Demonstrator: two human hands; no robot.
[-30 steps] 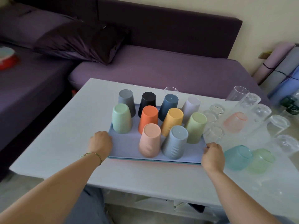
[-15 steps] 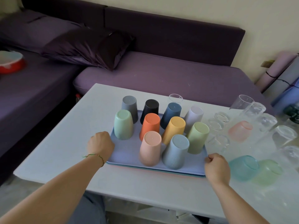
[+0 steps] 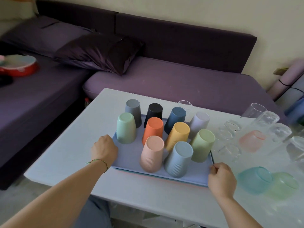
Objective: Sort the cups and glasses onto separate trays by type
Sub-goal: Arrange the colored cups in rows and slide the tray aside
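Note:
A lilac-blue tray [image 3: 130,155] sits on the white table [image 3: 82,145], stacked on other trays whose edges show beneath it. Several coloured plastic cups stand upside down on it, among them a pink cup [image 3: 152,153], a grey-blue cup [image 3: 178,159] and an orange cup [image 3: 153,129]. My left hand [image 3: 104,149] grips the tray's left edge. My right hand [image 3: 221,177] grips its near right corner. To the right, several clear and tinted glasses [image 3: 251,140] stand upside down on the table.
A clear glass [image 3: 185,105] stands behind the tray. Teal [image 3: 254,179] and green [image 3: 283,184] tinted glasses sit near the table's right front. A purple sofa [image 3: 164,83] with a dark pillow [image 3: 98,52] runs behind the table. A red bowl [image 3: 19,65] lies on the sofa at left.
Both hands stay on the tray's edges. The view has tilted so everything sits lower in frame; my right hand has shifted slightly along the near right corner.

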